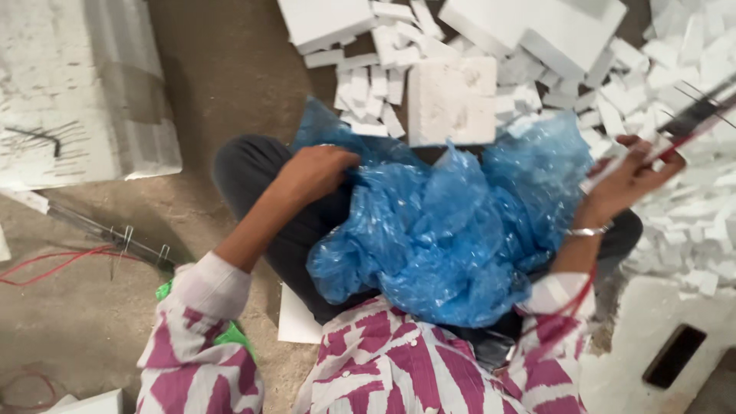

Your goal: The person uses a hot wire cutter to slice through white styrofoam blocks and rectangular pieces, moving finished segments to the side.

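A crumpled blue plastic bag (445,230) lies across my lap. My left hand (316,172) rests on the bag's upper left edge with its fingers curled into the plastic. My right hand (629,178) is raised at the right and grips a thin rod-like cutting tool (690,123) with a red wire and a dark handle; it is blurred. A silver bangle sits on that wrist. A square white foam block (451,101) sits just beyond the bag.
Several white foam pieces (675,69) are heaped on the floor ahead and to the right. Large foam slabs (537,27) lie at the top. A big foam block (77,92) is at left, with red wires (54,264) and a metal frame nearby.
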